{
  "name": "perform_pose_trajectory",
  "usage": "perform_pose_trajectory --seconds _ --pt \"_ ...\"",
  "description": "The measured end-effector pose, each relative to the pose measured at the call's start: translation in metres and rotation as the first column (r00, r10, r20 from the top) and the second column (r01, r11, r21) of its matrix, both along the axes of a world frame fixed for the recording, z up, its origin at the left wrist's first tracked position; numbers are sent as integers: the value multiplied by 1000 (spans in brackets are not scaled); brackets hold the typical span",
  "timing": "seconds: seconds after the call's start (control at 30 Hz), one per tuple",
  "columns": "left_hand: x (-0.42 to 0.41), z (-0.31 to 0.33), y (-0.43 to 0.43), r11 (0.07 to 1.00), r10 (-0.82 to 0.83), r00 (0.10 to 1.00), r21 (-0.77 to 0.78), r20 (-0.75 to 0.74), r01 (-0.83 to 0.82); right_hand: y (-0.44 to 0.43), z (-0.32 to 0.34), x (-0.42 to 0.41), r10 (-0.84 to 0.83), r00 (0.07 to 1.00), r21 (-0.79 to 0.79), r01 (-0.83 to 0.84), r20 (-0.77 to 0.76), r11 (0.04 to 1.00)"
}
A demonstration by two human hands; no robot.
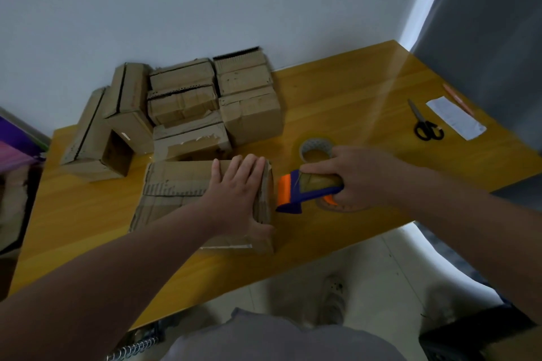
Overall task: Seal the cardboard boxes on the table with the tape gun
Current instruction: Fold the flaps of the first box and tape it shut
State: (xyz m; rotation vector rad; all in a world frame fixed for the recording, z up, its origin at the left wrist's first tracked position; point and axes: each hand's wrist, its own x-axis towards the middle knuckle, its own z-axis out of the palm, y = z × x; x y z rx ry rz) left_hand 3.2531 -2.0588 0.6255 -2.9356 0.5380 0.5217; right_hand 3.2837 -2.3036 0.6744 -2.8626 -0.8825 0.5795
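While pale light falls across it from the right, the yellow wooden bench [352, 91] stands against a plain whitish wall [205, 9], with a grey curtain [484, 23] past its right edge and a light tiled floor [381, 272] below its front edge. Toward the far left corner, a cluster of cardboard boxes [181, 102] sits packed close together, some with torn flaps and one lying on its side with an open end facing the front. One more box [176, 182] lies apart from them near the front edge, left of the middle. The left hand [237, 193] lies flat on the right end of this box's top, fingers straight and together, thumb down along the near right corner. The right hand [360, 176] grips the blue and orange tape gun [296, 190], fingers curled round its handle, and the gun's front end sits just beside the right end of the box. A roll of tape [315, 146] lies on the bench just behind the right hand. Near the right edge lie black-handled scissors [425, 126], a white paper slip [454, 117] and an orange pen [457, 99].
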Motion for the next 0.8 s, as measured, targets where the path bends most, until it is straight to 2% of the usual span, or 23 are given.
perform_pose_trajectory --seconds 0.13,0.2,0.4,0.47,0.53,0.6,0.73,0.8 --pt "-1 2 -1 1000 -4 1000 6 2 4 42 24 8 98 990 -97 -89 97 991" --pt "-1 2 -2 1000 -8 1000 11 8 8 56 34 11 109 990 -135 -96 95 986" --pt "0 1 -2 1000 0 1000 11 6 0 78 45 37 36 996 -272 -59 -86 961" --pt "-1 1 -2 1000 -2 1000 -2 10 3 79 25 38 16 986 -290 -65 -168 955" --pt "-1 0 -1 1000 -4 1000 -19 17 4 76 -3 31 -14 984 -299 -41 -179 953" --pt "0 -1 0 1000 -5 1000 -28 18 6 67 -22 22 -86 986 -257 47 -142 965" --pt "0 -2 2 999 -3 1000 -52 15 3 36 -47 4 -329 939 -59 324 -102 944" --pt "-1 -1 3 997 3 1000 -73 16 -1 28 -70 -13 -375 921 -14 376 -102 926"
